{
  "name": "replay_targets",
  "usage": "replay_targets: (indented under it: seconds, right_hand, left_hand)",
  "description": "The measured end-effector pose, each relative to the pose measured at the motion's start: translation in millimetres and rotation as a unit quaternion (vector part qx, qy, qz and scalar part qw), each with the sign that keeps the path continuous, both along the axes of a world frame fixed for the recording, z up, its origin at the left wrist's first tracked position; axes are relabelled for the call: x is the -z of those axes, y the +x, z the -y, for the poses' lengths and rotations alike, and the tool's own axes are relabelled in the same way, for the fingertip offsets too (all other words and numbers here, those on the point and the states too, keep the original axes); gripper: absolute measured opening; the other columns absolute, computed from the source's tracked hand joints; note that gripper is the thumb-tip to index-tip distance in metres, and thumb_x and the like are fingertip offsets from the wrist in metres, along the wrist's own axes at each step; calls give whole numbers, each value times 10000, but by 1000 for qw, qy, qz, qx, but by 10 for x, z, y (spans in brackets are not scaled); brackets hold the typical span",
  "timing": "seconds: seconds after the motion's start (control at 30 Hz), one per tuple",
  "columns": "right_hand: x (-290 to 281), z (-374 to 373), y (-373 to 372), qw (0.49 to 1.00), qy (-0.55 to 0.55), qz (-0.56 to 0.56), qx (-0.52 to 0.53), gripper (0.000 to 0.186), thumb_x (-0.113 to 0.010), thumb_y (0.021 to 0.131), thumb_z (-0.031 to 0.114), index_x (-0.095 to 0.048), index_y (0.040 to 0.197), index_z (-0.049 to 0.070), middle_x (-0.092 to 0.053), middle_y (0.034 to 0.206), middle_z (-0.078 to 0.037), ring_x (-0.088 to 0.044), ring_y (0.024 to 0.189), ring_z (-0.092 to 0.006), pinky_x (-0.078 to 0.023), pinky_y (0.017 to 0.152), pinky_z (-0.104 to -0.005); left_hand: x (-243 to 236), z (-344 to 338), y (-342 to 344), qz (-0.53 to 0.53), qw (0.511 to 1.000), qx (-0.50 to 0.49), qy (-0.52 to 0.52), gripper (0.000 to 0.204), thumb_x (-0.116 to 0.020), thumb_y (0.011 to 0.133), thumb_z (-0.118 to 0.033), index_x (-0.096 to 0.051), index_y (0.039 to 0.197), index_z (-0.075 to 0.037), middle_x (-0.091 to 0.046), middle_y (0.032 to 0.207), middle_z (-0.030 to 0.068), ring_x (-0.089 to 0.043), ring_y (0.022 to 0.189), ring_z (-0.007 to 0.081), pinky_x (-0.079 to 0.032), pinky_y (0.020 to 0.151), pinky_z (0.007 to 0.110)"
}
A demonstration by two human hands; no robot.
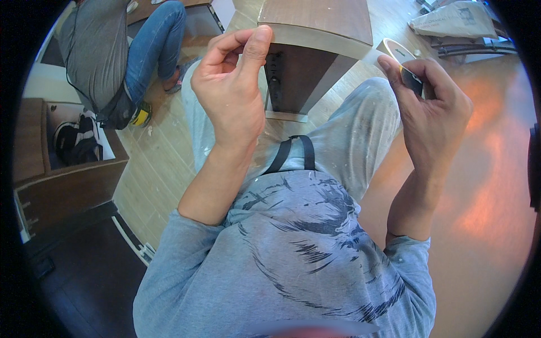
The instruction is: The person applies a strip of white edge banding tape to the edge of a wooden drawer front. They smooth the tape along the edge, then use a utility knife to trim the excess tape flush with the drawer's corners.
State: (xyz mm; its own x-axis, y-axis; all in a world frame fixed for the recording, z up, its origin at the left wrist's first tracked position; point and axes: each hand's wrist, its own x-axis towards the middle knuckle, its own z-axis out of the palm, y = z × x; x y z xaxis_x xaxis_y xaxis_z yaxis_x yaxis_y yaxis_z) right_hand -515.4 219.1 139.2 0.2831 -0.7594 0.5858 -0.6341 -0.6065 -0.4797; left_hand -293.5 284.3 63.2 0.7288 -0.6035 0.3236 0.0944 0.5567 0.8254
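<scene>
Between my hands a pale strip of tape (321,39) is stretched along the edge of a brown wood-look cabinet piece (315,16). My left hand (230,84) is closed, its thumb and forefinger pinching the strip's left end at the piece's corner. My right hand (431,104) is closed on the tape at the other side. Just beyond its fingertips is the cream tape roll (390,49). A small dark object with a yellow edge (412,81) is also held in the right hand, partly hidden by the fingers. Below the top edge, the cabinet's dark inside shows black fittings (274,76).
At upper left a person in jeans (155,53) sits near other furniture. An open brown cabinet (73,180) holding dark items stands at left. A large brown panel (451,248) lies at right. A whitish bag (453,21) lies at upper right on the tiled floor (147,186).
</scene>
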Motion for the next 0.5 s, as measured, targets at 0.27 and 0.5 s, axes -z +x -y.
replay_targets:
  seconds: [0.27,0.5]
  right_hand:
    - [6,1,-2,1000,22,-3,9,413,-936,896,381,-739,858,20,-594,639,-53,-484,578,-130,-410,556,-305]
    - [14,7,-1,1000,9,-7,2,396,-933,910,356,-744,856,12,-572,650,-17,-462,590,-114,-370,556,-290]
  left_hand:
    - [6,-3,8,10,1000,6,-5,181,-886,972,-116,-784,1063,3,-754,954,22,-675,855,70,-541,787,208]
    - [16,-1,11,9,1000,4,-2,184,-887,972,-122,-785,1059,4,-752,960,22,-675,851,71,-546,788,211]
